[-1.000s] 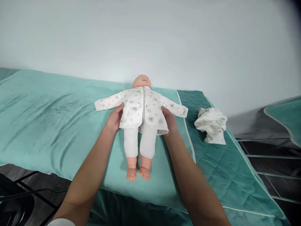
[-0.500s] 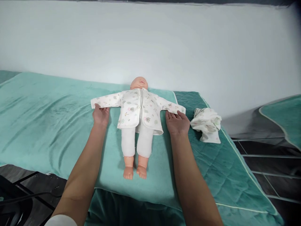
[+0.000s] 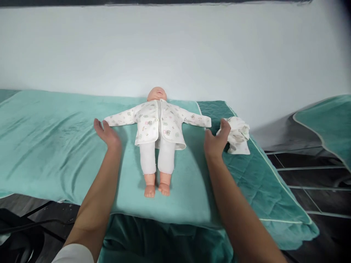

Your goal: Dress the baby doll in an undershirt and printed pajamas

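Observation:
A baby doll [image 3: 157, 95] lies on its back on a teal blanket [image 3: 55, 138], feet toward me. It wears a white printed jacket [image 3: 159, 124] with both sleeves spread out sideways, and white trousers [image 3: 157, 159]. My left hand [image 3: 106, 134] hovers open just left of the doll's outstretched sleeve, touching nothing. My right hand [image 3: 216, 140] is raised and open to the right of the other sleeve, close to a crumpled white printed cloth [image 3: 238, 136]. Neither hand holds anything.
The blanket covers a bed against a pale wall; a darker quilted teal cover [image 3: 255, 190] shows at the right. Dark floor [image 3: 312, 175] lies beyond the bed's right edge, with another teal-covered surface [image 3: 326, 124] at far right. A dark object [image 3: 16, 241] sits at bottom left.
Both hands left the doll's jacket sides, slid outward along the sleeves, then lifted off and apart. The view shifted slightly to the right.

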Available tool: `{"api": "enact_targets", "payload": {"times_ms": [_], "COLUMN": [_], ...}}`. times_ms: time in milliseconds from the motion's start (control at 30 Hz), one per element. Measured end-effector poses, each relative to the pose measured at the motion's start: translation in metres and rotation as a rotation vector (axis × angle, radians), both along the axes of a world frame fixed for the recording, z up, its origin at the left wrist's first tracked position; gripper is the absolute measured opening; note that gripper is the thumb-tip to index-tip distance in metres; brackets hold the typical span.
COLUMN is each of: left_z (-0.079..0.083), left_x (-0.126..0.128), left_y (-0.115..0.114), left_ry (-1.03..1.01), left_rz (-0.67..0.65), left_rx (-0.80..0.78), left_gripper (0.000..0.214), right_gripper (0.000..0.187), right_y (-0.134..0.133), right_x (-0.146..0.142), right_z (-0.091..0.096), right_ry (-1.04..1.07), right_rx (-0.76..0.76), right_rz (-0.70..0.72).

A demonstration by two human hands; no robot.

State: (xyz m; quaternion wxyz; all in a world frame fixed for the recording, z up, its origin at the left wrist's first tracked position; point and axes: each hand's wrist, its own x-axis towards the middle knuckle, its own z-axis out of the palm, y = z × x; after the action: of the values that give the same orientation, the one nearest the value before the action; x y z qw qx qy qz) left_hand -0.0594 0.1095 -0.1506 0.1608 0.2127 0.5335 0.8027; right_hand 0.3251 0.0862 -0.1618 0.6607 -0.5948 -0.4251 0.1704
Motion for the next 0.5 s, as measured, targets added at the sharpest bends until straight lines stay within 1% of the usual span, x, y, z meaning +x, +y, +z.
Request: {"api": "enact_targets", "payload": {"times_ms": [33,67,133,167,200,233,267,300,333,367,433,500], "left_z": [-0.001,-0.003,-0.006,-0.008,-0.009,-0.010,-0.011,-0.011,-0.012,-0.012,-0.011,-0.010], "left_x": [0.002,0.006,0.014,0.018,0.022,0.025,0.027,0.029,0.029,0.030,0.030,0.033], "left_y": [-0.009,-0.020,-0.044,-0.057,-0.070,-0.083,-0.095,-0.106,-0.116,-0.124,-0.138,-0.150], "left_ry": [0.119,0.249,0.471,0.558,0.623,0.691,0.784,0.865,0.922,0.946,0.894,0.805], "left_rz": [-0.001,-0.030,-0.140,-0.212,-0.288,-0.382,-0.486,-0.575,-0.645,-0.695,-0.754,-0.795], "left_rx": [-0.016,-0.032,-0.055,-0.065,-0.078,-0.097,-0.124,-0.147,-0.169,-0.188,-0.217,-0.245], "left_gripper": [0.041,0.041,0.038,0.036,0.033,0.030,0.030,0.031,0.033,0.035,0.036,0.034], "right_gripper": [0.063,0.058,0.039,0.030,0.025,0.022,0.018,0.014,0.008,0.007,0.014,0.018], "right_y": [-0.008,-0.016,-0.028,-0.034,-0.038,-0.043,-0.047,-0.052,-0.056,-0.060,-0.068,-0.076], "right_x": [0.008,0.019,0.043,0.055,0.067,0.077,0.085,0.090,0.093,0.093,0.087,0.074], "right_z": [0.003,0.006,0.007,0.007,0.005,0.004,0.004,0.004,0.007,0.011,0.024,0.045], "right_ry": [-0.125,-0.270,-0.698,-0.828,-0.892,-0.916,-0.903,-0.864,-0.811,-0.746,-0.598,-0.394], "right_rx": [-0.028,-0.073,-0.276,-0.372,-0.451,-0.503,-0.521,-0.519,-0.502,-0.480,-0.433,-0.345], "right_rz": [-0.009,-0.027,-0.142,-0.176,-0.180,-0.151,-0.111,-0.065,-0.025,0.000,0.032,0.137]}}
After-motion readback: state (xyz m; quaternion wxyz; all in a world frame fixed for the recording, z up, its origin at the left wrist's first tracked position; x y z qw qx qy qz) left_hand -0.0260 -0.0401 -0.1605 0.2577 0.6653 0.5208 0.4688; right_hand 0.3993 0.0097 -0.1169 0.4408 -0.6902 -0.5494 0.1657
